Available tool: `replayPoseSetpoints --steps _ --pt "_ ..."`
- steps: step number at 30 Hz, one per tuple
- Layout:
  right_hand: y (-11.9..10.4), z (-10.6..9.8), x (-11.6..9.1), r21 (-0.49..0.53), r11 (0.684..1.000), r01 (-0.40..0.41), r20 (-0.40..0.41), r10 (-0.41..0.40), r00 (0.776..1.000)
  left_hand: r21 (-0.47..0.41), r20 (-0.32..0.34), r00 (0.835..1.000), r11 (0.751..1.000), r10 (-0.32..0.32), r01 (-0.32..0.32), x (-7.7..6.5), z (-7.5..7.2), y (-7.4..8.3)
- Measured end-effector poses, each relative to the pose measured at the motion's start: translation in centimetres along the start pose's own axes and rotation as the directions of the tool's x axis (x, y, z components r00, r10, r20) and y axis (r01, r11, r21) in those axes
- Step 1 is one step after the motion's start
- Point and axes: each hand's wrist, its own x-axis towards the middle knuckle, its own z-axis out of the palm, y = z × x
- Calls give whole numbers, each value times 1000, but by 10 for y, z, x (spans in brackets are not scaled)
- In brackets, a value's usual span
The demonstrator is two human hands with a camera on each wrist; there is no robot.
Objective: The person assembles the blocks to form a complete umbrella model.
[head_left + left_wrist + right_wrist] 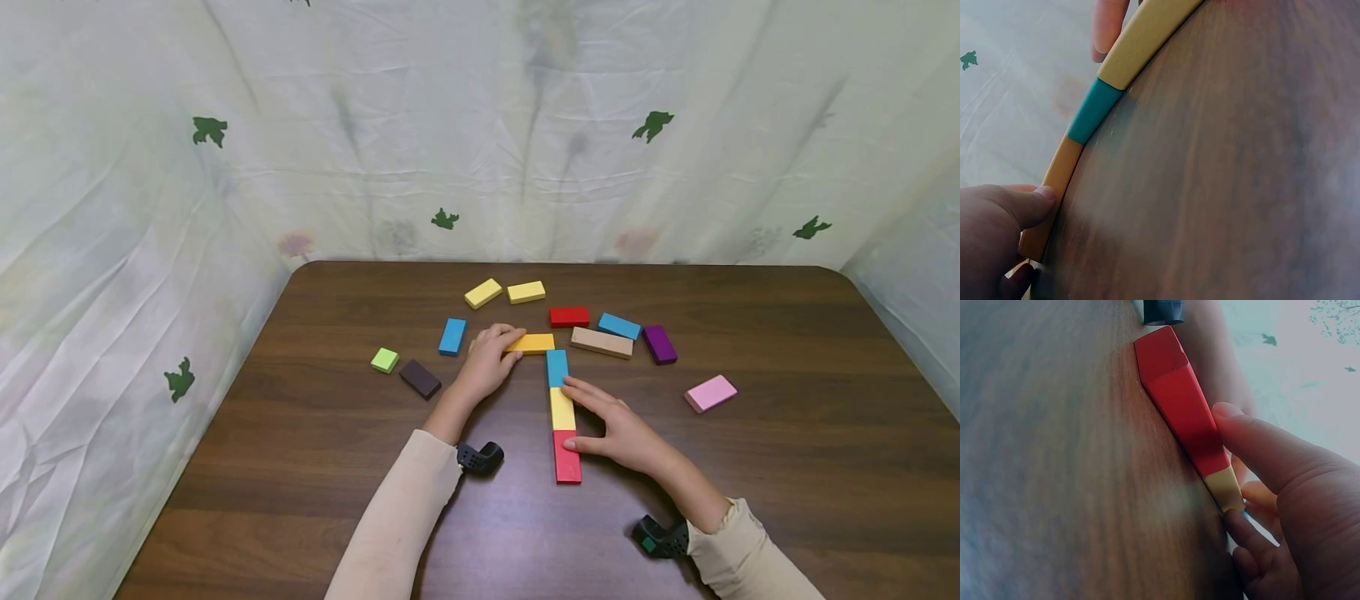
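Observation:
With thumb and fingers, my left hand (486,362) pinches an orange-yellow block (534,343) lying crosswise on the table. Its right end meets the top of a straight column made of a blue block (557,368), a pale yellow block (562,408) and a red block (567,467), laid end to end. Along the column's right side, my right hand (622,429) is spread. Its thumb touches the red block (1185,412), and its extended fingers reach the yellow and blue blocks. In the left wrist view, the thumb presses on the orange-yellow block (1054,194).
Behind lie two yellow blocks (526,292), a red block (569,317), a blue block (619,326) and a beige block (602,342). Purple (660,344) and pink (710,393) blocks lie right; blue (452,337), green (385,360) and dark (420,379) blocks lie left.

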Motion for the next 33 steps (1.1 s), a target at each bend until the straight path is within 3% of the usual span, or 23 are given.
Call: replayPoseSetpoints --steps 5,10,16,26,33 --pt "0 0 0 5 1000 -10 5 10 1000 12 -9 1000 1000 19 -19 -3 0 2" --pt "1 1 0 1 1000 -11 4 11 1000 31 -19 996 996 90 -89 -5 0 10" --pt "0 1 0 1 1000 -15 6 15 1000 16 54 991 993 119 -120 -8 1 18" --pt "1 0 0 -6 1000 9 1 -9 1000 22 155 979 990 135 -140 -9 -2 16" --pt "1 0 0 -6 1000 16 -5 -17 1000 39 175 975 988 139 -148 -10 0 15"
